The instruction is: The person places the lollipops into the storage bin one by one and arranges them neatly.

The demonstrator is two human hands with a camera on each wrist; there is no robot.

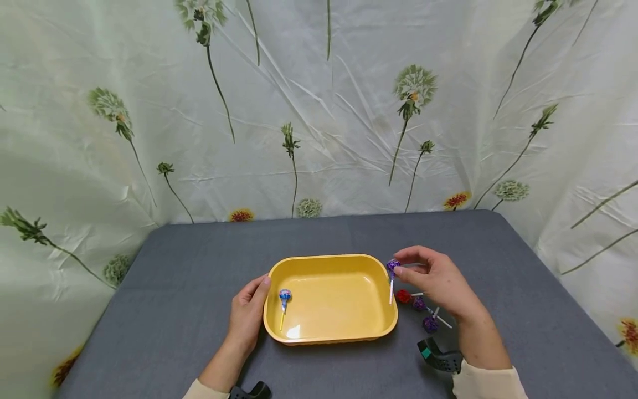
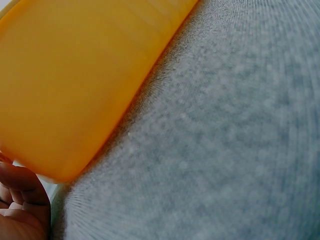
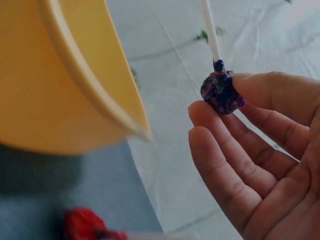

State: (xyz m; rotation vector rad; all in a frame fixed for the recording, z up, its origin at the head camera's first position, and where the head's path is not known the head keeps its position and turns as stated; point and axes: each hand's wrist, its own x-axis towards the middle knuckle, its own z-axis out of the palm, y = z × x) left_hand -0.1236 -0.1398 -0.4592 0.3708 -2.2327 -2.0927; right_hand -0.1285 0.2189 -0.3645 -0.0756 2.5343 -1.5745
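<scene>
A yellow plastic tray (image 1: 331, 299) stands on the grey cloth, and one blue-wrapped lollipop (image 1: 285, 296) lies inside near its left end. My left hand (image 1: 249, 307) grips the tray's left rim, thumb on top; in the left wrist view its fingers (image 2: 22, 185) are at the tray's corner. At the tray's right rim, my right hand (image 1: 436, 280) pinches a purple-wrapped lollipop (image 3: 220, 92) by its head between thumb and fingers. In the head view its white stick points down. Below that hand, a red lollipop (image 1: 403, 296) and two purple lollipops (image 1: 430, 324) lie on the cloth.
Grey cloth (image 1: 199, 277) covers the table. A pale curtain (image 1: 349, 111) printed with dandelions hangs behind and along the sides. Each wrist wears a black strap (image 1: 442, 359).
</scene>
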